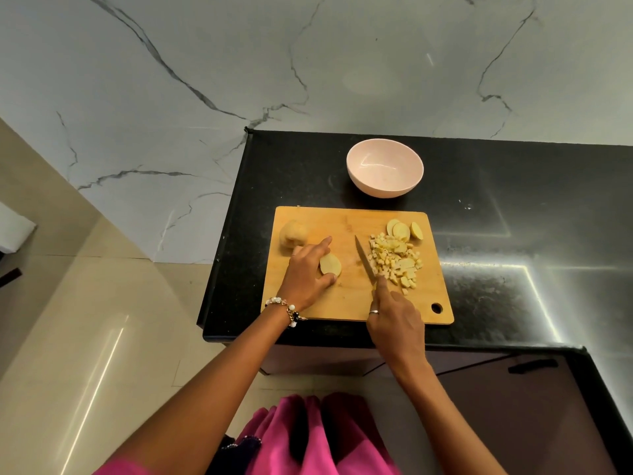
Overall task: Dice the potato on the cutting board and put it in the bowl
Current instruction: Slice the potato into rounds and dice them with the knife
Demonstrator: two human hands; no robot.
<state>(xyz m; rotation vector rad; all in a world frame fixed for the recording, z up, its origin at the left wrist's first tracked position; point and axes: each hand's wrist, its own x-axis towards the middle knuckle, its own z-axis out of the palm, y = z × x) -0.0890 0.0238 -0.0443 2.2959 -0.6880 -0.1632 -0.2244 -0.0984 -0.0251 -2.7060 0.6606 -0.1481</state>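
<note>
We are holding a potato slice [330, 264] on the cutting board [346, 296] with our left hand [306, 274], thumb and spread fingers pinching it. Our right hand [394, 318] is gripping the knife [364, 258], forefinger lying along its spine. Diced potato [394, 260] is crowding the blade's right side, slices [404, 230] behind it. The unpeeled chunk [293, 233] is sitting far left. The pink bowl [385, 168] is standing beyond the board on the black counter [513, 217].
</note>
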